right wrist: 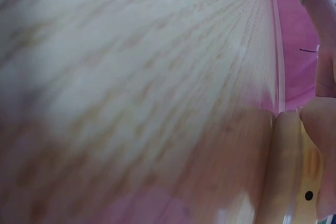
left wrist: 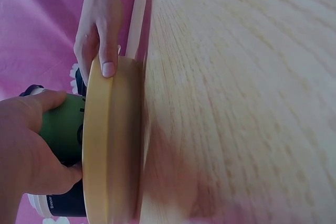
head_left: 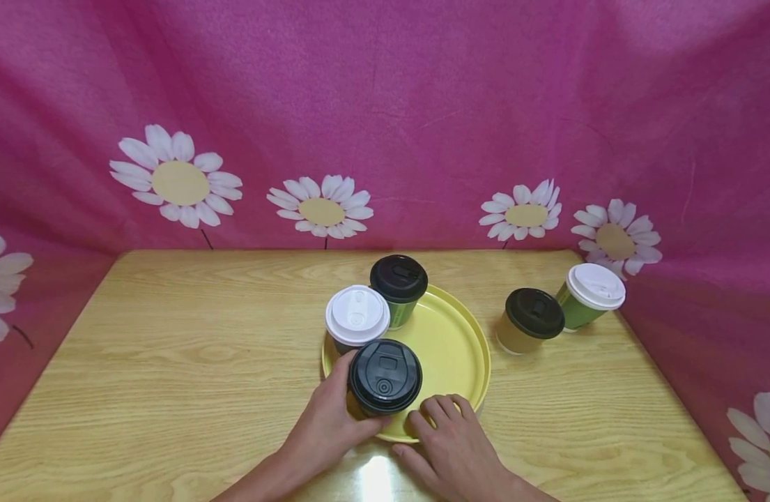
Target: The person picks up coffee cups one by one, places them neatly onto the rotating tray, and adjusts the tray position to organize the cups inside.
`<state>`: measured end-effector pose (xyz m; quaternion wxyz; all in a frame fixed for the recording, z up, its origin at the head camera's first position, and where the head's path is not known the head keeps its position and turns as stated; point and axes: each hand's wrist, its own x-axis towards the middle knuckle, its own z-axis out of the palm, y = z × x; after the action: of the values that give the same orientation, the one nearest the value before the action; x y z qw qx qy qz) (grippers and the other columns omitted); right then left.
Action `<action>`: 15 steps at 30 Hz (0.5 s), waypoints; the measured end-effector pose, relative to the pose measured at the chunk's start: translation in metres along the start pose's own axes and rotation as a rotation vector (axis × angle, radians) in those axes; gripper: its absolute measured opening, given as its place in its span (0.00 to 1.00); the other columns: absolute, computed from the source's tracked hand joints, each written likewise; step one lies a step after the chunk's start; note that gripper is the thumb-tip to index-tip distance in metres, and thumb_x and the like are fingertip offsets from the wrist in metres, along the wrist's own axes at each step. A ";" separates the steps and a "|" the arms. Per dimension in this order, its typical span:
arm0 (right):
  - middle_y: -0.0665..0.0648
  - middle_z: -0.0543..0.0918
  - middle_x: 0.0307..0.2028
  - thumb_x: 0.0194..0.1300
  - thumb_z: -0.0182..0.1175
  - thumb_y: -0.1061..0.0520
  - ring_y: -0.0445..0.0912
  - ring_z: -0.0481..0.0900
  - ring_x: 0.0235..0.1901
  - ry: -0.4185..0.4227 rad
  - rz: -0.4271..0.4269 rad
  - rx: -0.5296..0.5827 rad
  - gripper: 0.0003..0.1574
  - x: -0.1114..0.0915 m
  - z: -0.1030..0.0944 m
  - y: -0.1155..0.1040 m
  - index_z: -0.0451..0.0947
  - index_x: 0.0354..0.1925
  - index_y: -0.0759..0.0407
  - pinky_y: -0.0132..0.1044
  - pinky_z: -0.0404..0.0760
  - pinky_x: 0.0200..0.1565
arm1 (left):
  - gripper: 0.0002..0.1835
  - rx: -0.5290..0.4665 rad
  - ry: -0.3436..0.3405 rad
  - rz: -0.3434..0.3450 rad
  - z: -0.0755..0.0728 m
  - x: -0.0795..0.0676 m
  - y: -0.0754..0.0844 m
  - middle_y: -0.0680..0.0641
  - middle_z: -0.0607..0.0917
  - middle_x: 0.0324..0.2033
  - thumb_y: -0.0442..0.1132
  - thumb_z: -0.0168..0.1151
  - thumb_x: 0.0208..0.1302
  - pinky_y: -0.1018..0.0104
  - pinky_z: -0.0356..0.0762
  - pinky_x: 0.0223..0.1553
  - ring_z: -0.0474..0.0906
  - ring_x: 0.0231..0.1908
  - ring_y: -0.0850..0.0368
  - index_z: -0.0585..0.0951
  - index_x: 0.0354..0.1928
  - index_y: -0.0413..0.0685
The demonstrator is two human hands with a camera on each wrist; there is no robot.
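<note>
My left hand (head_left: 325,418) grips a green cup with a black lid (head_left: 385,376) at the front left of a round yellow tray (head_left: 466,328). Its green side (left wrist: 62,129) shows between thumb and fingers in the left wrist view, and the tray's rim hides its base. Right behind stands a dark cup with a white lid (head_left: 357,315). Another green cup with a black lid (head_left: 400,286) stands at the tray's back. My right hand (head_left: 450,439) holds the tray's front rim, thumb outside and fingers over the edge.
Right of the tray stand a tan cup with a black lid (head_left: 529,321) and a green cup with a white lid (head_left: 590,293). All this is on a wooden table (head_left: 203,348). A pink flowered cloth (head_left: 422,104) hangs behind the table and along its sides.
</note>
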<state>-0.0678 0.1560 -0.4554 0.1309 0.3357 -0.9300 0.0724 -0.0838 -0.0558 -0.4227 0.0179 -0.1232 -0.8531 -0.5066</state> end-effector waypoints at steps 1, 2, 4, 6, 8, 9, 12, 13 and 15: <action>0.47 0.69 0.31 0.62 0.49 0.34 0.45 0.70 0.38 0.005 -0.002 -0.001 0.20 0.000 0.000 0.000 0.72 0.30 0.47 0.45 0.67 0.45 | 0.50 0.002 -0.002 -0.001 0.000 0.000 0.000 0.54 0.72 0.56 0.40 0.78 0.34 0.58 0.64 0.58 0.67 0.56 0.59 0.61 0.63 0.53; 0.47 0.69 0.31 0.62 0.49 0.34 0.45 0.70 0.37 0.009 -0.003 -0.001 0.20 0.000 0.000 0.000 0.72 0.29 0.47 0.45 0.67 0.45 | 0.50 0.006 -0.006 -0.003 0.000 0.000 0.000 0.54 0.72 0.56 0.40 0.78 0.34 0.58 0.64 0.58 0.66 0.56 0.59 0.61 0.63 0.53; 0.48 0.69 0.30 0.62 0.50 0.35 0.45 0.70 0.37 0.021 -0.007 0.003 0.20 0.000 0.001 0.000 0.72 0.29 0.47 0.45 0.67 0.45 | 0.50 0.009 -0.016 -0.012 0.000 0.000 0.000 0.55 0.71 0.56 0.41 0.78 0.35 0.59 0.63 0.58 0.66 0.56 0.60 0.61 0.63 0.54; 0.48 0.69 0.30 0.62 0.50 0.35 0.45 0.70 0.37 0.025 -0.007 0.003 0.20 -0.001 0.001 0.000 0.71 0.29 0.48 0.45 0.67 0.45 | 0.50 0.012 -0.029 -0.019 -0.001 0.000 0.001 0.55 0.71 0.57 0.42 0.78 0.35 0.59 0.63 0.59 0.65 0.57 0.60 0.60 0.64 0.55; 0.48 0.69 0.30 0.62 0.50 0.35 0.45 0.70 0.37 0.024 -0.007 0.002 0.20 -0.001 0.000 0.000 0.72 0.29 0.48 0.45 0.67 0.45 | 0.50 0.022 -0.039 -0.013 -0.003 -0.001 0.001 0.55 0.70 0.57 0.43 0.77 0.36 0.59 0.63 0.59 0.65 0.57 0.60 0.59 0.64 0.55; 0.48 0.69 0.31 0.62 0.50 0.35 0.45 0.70 0.37 0.018 -0.006 -0.001 0.20 -0.001 0.000 0.000 0.72 0.29 0.48 0.45 0.67 0.45 | 0.50 0.024 -0.043 -0.008 -0.004 -0.001 0.001 0.54 0.71 0.57 0.43 0.77 0.37 0.59 0.63 0.59 0.65 0.57 0.60 0.59 0.64 0.54; 0.48 0.70 0.31 0.63 0.48 0.34 0.45 0.70 0.38 -0.011 0.001 -0.011 0.22 0.000 0.000 -0.001 0.73 0.30 0.48 0.46 0.67 0.45 | 0.50 0.020 -0.054 -0.013 -0.008 -0.003 0.001 0.53 0.70 0.57 0.43 0.77 0.38 0.60 0.65 0.58 0.67 0.56 0.60 0.59 0.65 0.54; 0.48 0.70 0.31 0.63 0.47 0.33 0.45 0.70 0.38 -0.021 0.008 -0.013 0.22 0.000 -0.001 -0.001 0.73 0.31 0.48 0.45 0.67 0.45 | 0.50 0.026 -0.056 -0.019 -0.010 -0.004 0.001 0.53 0.70 0.57 0.43 0.77 0.38 0.59 0.65 0.57 0.67 0.56 0.59 0.59 0.64 0.53; 0.48 0.70 0.32 0.63 0.46 0.32 0.45 0.70 0.38 -0.038 0.018 -0.015 0.24 0.000 -0.001 -0.001 0.73 0.31 0.48 0.46 0.67 0.46 | 0.49 0.042 -0.053 -0.037 -0.013 -0.005 0.003 0.51 0.70 0.57 0.42 0.76 0.38 0.59 0.66 0.57 0.68 0.56 0.57 0.60 0.64 0.51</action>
<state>-0.0671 0.1552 -0.4541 0.1149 0.3278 -0.9358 0.0602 -0.0793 -0.0672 -0.4149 -0.0113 -0.1202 -0.8659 -0.4854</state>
